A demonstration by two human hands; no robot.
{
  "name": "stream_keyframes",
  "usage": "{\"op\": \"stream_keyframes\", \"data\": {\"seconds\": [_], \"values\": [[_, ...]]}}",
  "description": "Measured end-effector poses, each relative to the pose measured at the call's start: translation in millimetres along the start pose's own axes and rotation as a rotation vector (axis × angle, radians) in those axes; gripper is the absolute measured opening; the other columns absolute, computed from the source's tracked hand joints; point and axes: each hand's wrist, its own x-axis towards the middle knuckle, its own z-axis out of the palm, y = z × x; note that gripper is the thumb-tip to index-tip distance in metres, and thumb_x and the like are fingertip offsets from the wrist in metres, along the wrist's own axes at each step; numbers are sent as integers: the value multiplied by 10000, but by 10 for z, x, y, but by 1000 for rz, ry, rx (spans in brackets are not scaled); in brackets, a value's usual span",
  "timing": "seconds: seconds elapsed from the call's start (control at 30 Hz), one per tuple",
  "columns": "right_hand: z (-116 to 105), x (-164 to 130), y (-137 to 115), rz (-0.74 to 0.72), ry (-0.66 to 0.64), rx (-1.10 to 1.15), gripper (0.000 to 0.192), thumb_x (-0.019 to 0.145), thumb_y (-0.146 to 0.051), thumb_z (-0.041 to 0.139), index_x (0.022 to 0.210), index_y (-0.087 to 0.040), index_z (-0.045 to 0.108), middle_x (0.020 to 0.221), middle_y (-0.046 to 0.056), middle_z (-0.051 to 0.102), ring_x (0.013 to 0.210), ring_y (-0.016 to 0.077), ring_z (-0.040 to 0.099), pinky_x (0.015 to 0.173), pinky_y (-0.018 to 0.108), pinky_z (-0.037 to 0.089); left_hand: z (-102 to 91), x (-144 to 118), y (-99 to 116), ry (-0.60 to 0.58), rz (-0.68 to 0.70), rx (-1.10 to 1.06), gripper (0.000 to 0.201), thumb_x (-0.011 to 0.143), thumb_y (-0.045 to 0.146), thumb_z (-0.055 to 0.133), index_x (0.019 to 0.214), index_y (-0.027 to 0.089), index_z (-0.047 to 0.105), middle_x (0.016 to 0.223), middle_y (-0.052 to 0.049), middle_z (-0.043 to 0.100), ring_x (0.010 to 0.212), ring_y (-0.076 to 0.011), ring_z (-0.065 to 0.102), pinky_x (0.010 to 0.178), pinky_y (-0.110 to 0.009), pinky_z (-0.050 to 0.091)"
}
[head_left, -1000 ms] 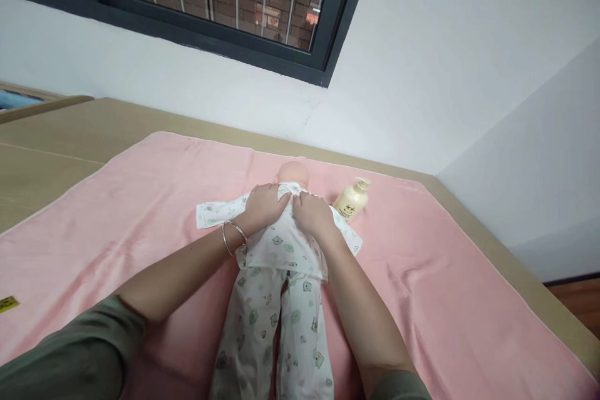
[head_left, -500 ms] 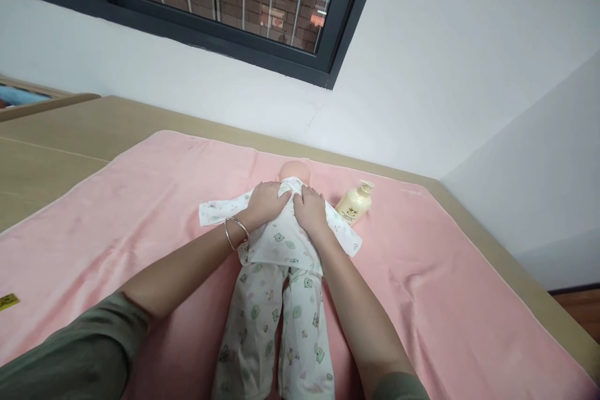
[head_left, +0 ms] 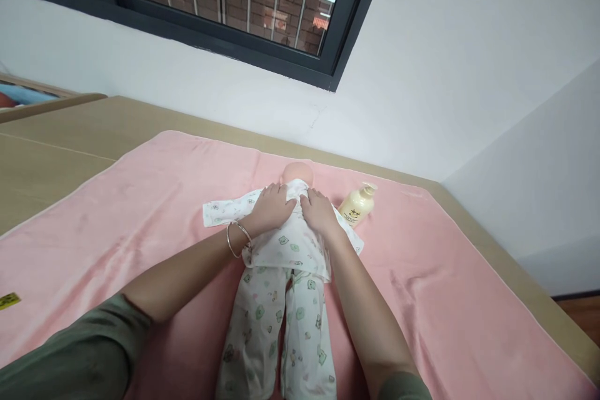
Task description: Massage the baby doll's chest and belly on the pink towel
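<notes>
1. Before you, the mat (head_left: pixel 154 200) lies on the table (head_left: pixel 56 169).
2. On the mat lies the doll (head_left: pixel 289 255), head away from you, legs toward you.
3. Your left hand (head_left: pixel 272 207) and right hand (head_left: pixel 320 212) rest on its upper body.
4. Right of it, the bottle (head_left: pixel 358 205) is on the mat.
5. Behind the table, the window (head_left: pixel 234 6) is in the wall (head_left: pixel 450 69).

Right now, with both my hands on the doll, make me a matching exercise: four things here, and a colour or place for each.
Things:
1. Doll
2. Pump bottle
3. Bracelet
4. Blanket

Colours or places:
A. Silvery
B. Pink
C. Under the left hand and right hand
D. Pale yellow

Pairs: 1-C, 2-D, 3-A, 4-B.
</notes>
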Motion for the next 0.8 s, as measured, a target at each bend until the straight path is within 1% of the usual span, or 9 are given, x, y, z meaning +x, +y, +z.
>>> {"op": "stream_keyframes", "data": {"seconds": [0.1, 0.17, 0.3, 0.4, 0.47, 0.53, 0.63, 0.7, 0.8], "values": [[-48, -155, -192, -10, -14, -132, 432, 1039, -288, 313, 1295, -82, 593, 1390, 223, 624, 1291, 323, 556, 1094, 415, 364, -109, 142, -100, -109, -38, -60, 441, 1001, 418, 359, 1169, 128, 646, 1242, -179, 716, 1204, -311, 647, 1063, -429, 457], [-77, -206, -241, -12, -34, -147, 421, 1031, -279, 322, 1271, -84, 608, 1362, 225, 643, 1271, 334, 574, 1079, 416, 373, -138, 158, -106, -123, -45, -59, 438, 1001, 425, 359, 1160, 137, 648, 1225, -171, 725, 1181, -310, 660, 1053, -426, 463], [-122, -118, -95, 47, -78, -40, 449, 1049, -345, 283, 1210, -146, 652, 1271, 184, 707, 1198, 317, 631, 999, 391, 426, -73, -11, 7, -43, 3, 43, 427, 985, 370, 392, 1220, 97, 621, 1241, -210, 697, 1206, -339, 630, 1075, -476, 443], [-117, 8, 68, 80, -94, 69, 496, 1058, -437, 275, 1243, -173, 652, 1315, 154, 701, 1228, 303, 626, 1001, 384, 430, -9, -146, 84, 22, 147, 127, 464, 968, 298, 406, 1332, 52, 557, 1369, -244, 621, 1329, -355, 542, 1133, -504, 392], [-94, 39, 95, 79, -94, 90, 516, 1059, -463, 281, 1281, -166, 640, 1360, 152, 681, 1268, 299, 607, 1039, 392, 410, -13, -152, 86, 16, 209, 137, 460, 967, 279, 400, 1329, 46, 560, 1394, -241, 609, 1356, -349, 520, 1167, -500, 360], [-67, 0, 30, 70, -65, 37, 515, 1063, -439, 288, 1305, -135, 626, 1392, 175, 656, 1305, 312, 580, 1077, 417, 382, -64, -84, 50, -29, 187, 97, 419, 968, 284, 398, 1258, 63, 604, 1328, -226, 655, 1296, -332, 568, 1150, -473, 383], [-47, -154, -175, 51, 3, -127, 466, 1051, -324, 313, 1296, -67, 615, 1383, 234, 641, 1306, 342, 568, 1114, 461, 340, -182, 74, -31, -134, 69, -39, 376, 973, 337, 392, 1128, 122, 658, 1196, -179, 723, 1128, -297, 660, 1008, -409, 487], [-64, -253, -292, 13, 19, -209, 430, 1028, -257, 339, 1276, -43, 619, 1330, 253, 663, 1262, 347, 595, 1122, 471, 327, -238, 139, -61, -187, 19, -111, 387, 982, 371, 365, 1049, 150, 675, 1136, -154, 745, 1047, -281, 687, 923, -382, 516], [-122, -287, -306, -8, 2, -195, 421, 1031, -273, 343, 1245, -67, 642, 1260, 232, 701, 1223, 333, 626, 1117, 449, 336, -234, 100, -23, -158, 0, -67, 410, 992, 388, 358, 1084, 136, 668, 1157, -172, 737, 1086, -302, 677, 962, -414, 503]]}}
